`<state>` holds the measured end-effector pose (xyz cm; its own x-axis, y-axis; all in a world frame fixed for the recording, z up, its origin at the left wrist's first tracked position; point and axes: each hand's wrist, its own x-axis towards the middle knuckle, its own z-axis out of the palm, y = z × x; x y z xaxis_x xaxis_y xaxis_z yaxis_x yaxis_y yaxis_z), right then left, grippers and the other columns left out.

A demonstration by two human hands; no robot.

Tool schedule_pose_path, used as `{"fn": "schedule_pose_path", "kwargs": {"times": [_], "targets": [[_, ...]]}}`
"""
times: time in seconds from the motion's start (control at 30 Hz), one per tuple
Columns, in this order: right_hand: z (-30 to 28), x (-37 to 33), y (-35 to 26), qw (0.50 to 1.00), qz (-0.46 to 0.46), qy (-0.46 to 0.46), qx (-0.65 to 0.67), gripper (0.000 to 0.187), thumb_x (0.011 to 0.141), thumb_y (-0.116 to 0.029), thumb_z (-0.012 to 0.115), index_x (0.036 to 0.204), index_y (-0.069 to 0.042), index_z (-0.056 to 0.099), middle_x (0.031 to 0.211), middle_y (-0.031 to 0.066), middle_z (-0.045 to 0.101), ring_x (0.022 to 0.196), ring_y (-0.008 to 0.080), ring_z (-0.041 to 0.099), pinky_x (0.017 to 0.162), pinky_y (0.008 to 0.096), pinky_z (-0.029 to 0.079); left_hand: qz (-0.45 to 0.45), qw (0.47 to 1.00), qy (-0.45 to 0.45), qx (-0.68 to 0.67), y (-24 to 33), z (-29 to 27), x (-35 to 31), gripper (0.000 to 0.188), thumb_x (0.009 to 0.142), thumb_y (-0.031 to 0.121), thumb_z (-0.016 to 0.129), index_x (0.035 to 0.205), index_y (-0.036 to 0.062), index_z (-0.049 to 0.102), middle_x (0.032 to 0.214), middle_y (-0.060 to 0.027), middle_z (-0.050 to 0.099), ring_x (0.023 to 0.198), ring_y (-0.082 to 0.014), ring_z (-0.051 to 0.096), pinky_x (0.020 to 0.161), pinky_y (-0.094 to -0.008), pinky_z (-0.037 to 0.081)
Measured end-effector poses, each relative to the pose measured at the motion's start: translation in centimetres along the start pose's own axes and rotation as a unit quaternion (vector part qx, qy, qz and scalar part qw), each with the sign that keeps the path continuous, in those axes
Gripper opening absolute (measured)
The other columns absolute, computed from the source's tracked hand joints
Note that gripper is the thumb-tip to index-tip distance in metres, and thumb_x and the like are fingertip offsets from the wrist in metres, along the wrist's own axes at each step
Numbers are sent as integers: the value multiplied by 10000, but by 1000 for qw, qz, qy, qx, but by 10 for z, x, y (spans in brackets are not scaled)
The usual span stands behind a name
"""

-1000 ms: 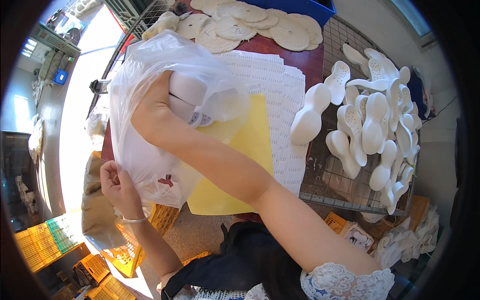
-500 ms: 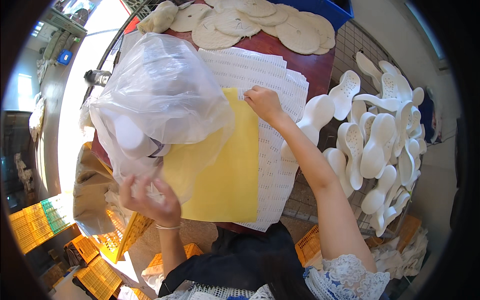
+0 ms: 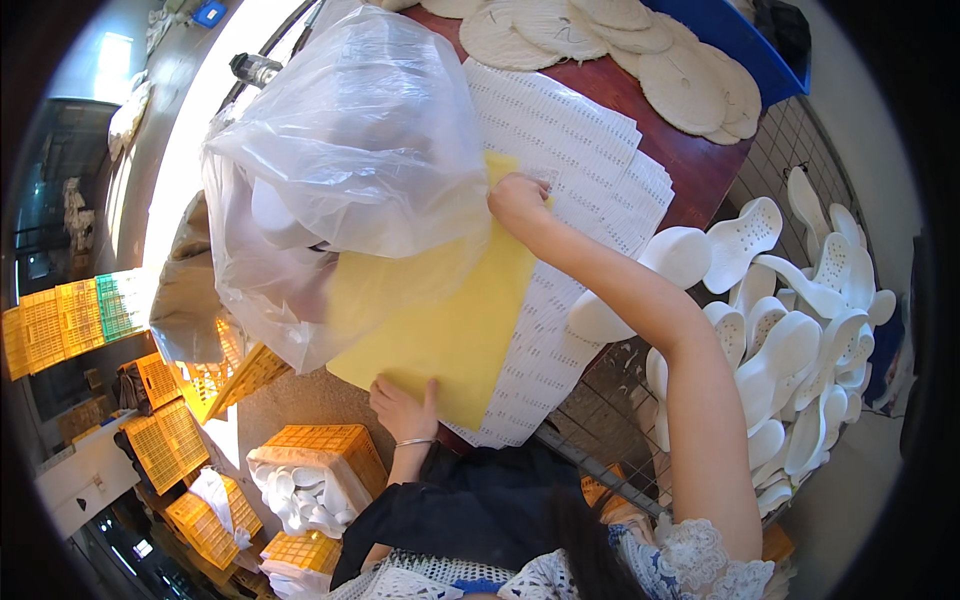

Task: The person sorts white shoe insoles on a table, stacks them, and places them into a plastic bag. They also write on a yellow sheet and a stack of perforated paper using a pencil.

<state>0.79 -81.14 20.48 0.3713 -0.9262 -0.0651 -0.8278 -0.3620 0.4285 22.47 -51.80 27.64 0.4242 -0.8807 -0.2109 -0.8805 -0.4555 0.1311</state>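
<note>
A yellow sheet (image 3: 430,335) lies over a stack of white printed sheets (image 3: 565,300) on the dark red table (image 3: 600,85). My left hand (image 3: 402,412) is at the sheet's near edge, thumb and fingers apart, touching it. At its far end is my right hand (image 3: 520,200), fingers curled closed; what they pinch, if anything, is hidden. A clear plastic bag (image 3: 350,130) bulges over the left part of the table and covers part of the yellow sheet. Inside the bag, a white rounded object (image 3: 275,215) shows dimly.
Several round cream pads (image 3: 690,85) overlap at the back, beside a blue bin (image 3: 745,50). White shoe soles (image 3: 780,360) pile up on a wire rack (image 3: 620,400) at the right. Orange crates (image 3: 325,440) stand at the lower left, one with white pieces in front.
My left hand has come down from beside the bag to the sheet's near edge. My right hand has stayed near its far end. The whole view has turned and shifted.
</note>
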Motion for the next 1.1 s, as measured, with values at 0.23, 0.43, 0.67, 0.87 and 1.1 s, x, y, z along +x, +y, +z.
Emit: {"fn": "schedule_pose_path", "kwargs": {"times": [0.23, 0.43, 0.67, 0.87, 1.1], "targets": [[1, 3, 38, 971, 15, 0, 237, 127, 736, -85, 618, 790, -10, 705, 754, 197, 682, 699, 315, 695, 442, 422, 511, -236, 830, -37, -504, -72, 24, 40, 696, 805, 284, 774, 1222, -116, 385, 1143, -212, 585, 1030, -253, 601, 881, -354, 480], [-30, -20, 102, 895, 90, -8, 438, 208, 762, -265, 687, 822, -67, 668, 837, 141, 678, 753, 308, 667, 640, 404, 510, -277, 793, 29, -542, -66, 12, 42, 448, 804, 122, 768, 1154, -58, 553, 1122, -134, 636, 1018, -187, 614, 857, -300, 494], [-25, -19, 92, 924, 56, -10, 377, 251, 827, -305, 633, 882, -63, 595, 876, 150, 654, 801, 359, 640, 718, 473, 502, -227, 770, -24, -595, -60, -8, 42, 320, 842, 125, 719, 1078, -71, 626, 1027, -107, 685, 884, -186, 656, 777, -281, 506], [8, -12, 87, 974, -56, 33, 218, 99, 846, -126, 568, 881, -47, 616, 847, 153, 648, 732, 343, 661, 656, 431, 540, -151, 842, -59, -515, -65, -18, 45, 245, 858, 127, 672, 1002, -71, 659, 907, -122, 709, 799, -187, 674, 722, -310, 518], [13, -3, 52, 962, 19, 64, 266, 105, 827, -71, 548, 838, -48, 650, 796, 147, 660, 742, 311, 680, 661, 423, 544, -133, 822, -87, -547, -66, -31, 47, 242, 855, 121, 660, 1017, -59, 659, 928, -129, 709, 814, -193, 678, 728, -315, 519]]}}
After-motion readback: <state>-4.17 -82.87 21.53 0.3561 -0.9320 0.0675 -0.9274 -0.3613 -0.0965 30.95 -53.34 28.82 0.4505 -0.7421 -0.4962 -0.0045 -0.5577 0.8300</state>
